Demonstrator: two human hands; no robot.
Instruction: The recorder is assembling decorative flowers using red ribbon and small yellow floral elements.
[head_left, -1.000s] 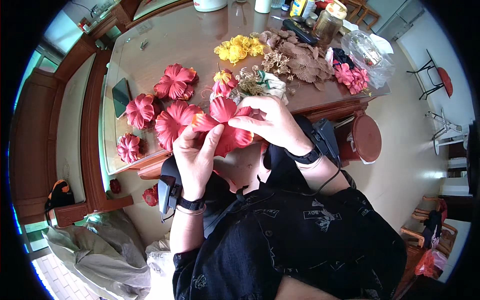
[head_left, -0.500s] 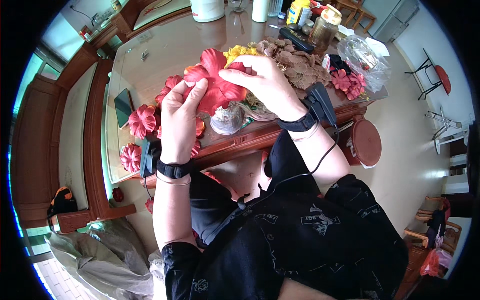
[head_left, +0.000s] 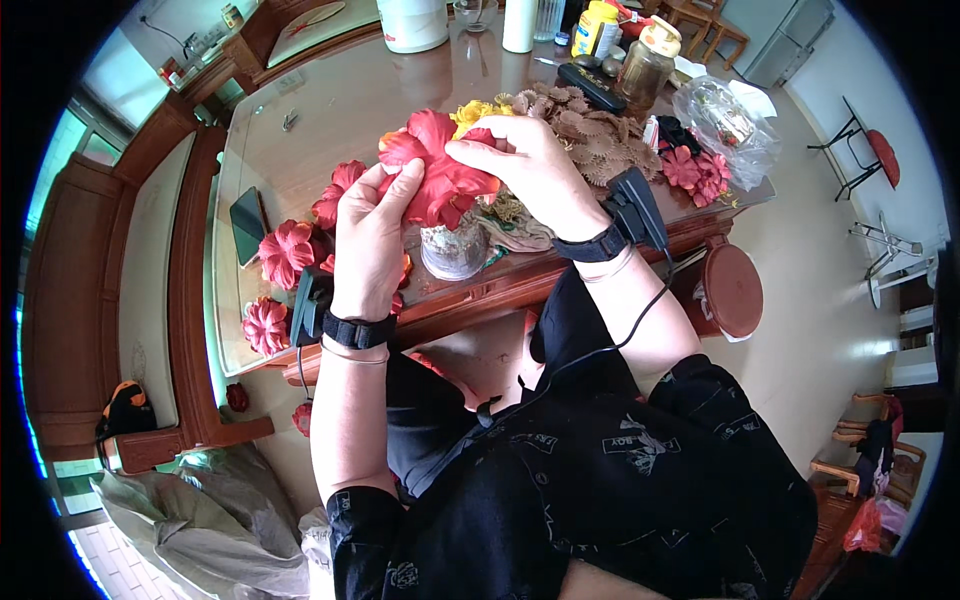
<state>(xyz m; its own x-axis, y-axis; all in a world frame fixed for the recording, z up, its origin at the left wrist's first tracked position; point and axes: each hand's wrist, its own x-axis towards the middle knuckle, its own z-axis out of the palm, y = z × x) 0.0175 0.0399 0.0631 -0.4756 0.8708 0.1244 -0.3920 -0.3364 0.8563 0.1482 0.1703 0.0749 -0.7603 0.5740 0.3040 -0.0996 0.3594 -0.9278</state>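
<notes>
A red artificial flower with broad petals is held up between my two hands over the table's front edge. My left hand pinches a petal on its left side with thumb and fingers. On the opposite side, my right hand grips another petal between thumb and forefinger. Below the flower stands a whitish, stained cup-like container. More red flowers lie to the left of my left hand. Yellow flower pieces and a heap of brown toothed discs lie beyond and beside my right hand.
A phone lies at the table's left. A glass jar, a black case and a clear plastic bag sit at the right, near more red petals. A white tub stands at the back; a lidded brown bin is on the floor.
The flower has turned and its petals now look more bunched. My left hand has shifted slightly right, while my right hand is almost where it was.
</notes>
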